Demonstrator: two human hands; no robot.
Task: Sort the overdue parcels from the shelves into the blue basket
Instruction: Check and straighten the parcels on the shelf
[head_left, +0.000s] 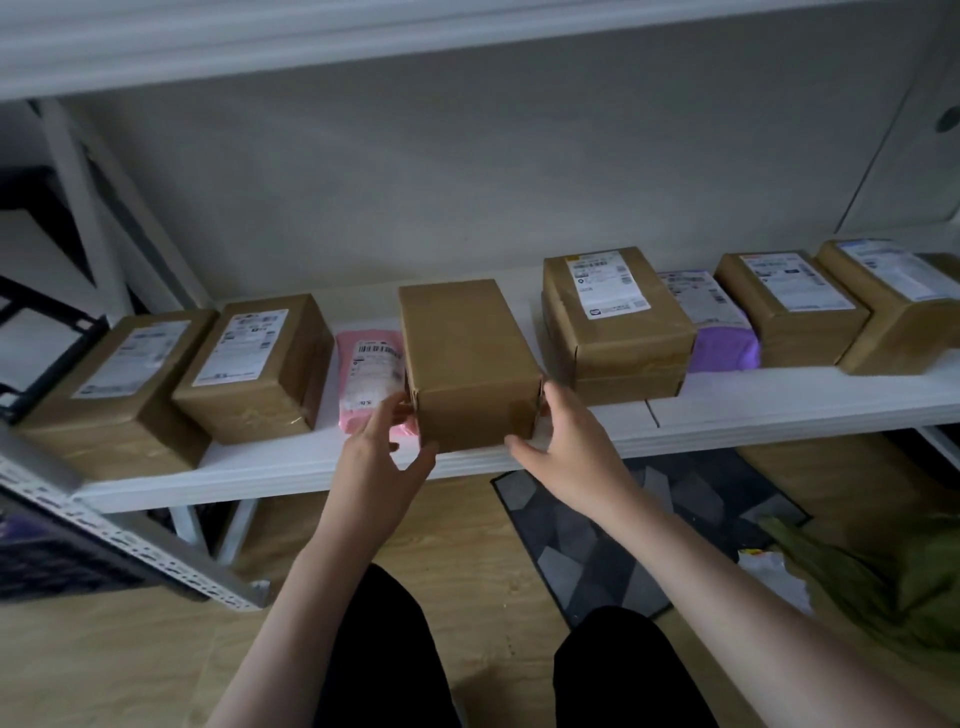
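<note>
On the white shelf (727, 415), near its front edge and about midway along the row, stands a plain brown box (467, 358) with no label showing on its top. Both hands are at its near end: the left hand (382, 454) has its fingers along the box's left side and its thumb against the lower front corner, and the right hand (563, 447) cups the right front corner, fingers on the side and thumb low at the front, so the box is held between the two. Just left of the box, partly behind the left hand, lies a pink mailer (366, 374) with a barcode label. Further left sit two labelled brown boxes (260, 364), side by side. To the right is another labelled brown box (615, 322), then a purple mailer (719, 332), then two more brown boxes (789, 306). Below the shelf, a grey patterned mat (613, 540) lies on the wooden floor (467, 545).
</note>
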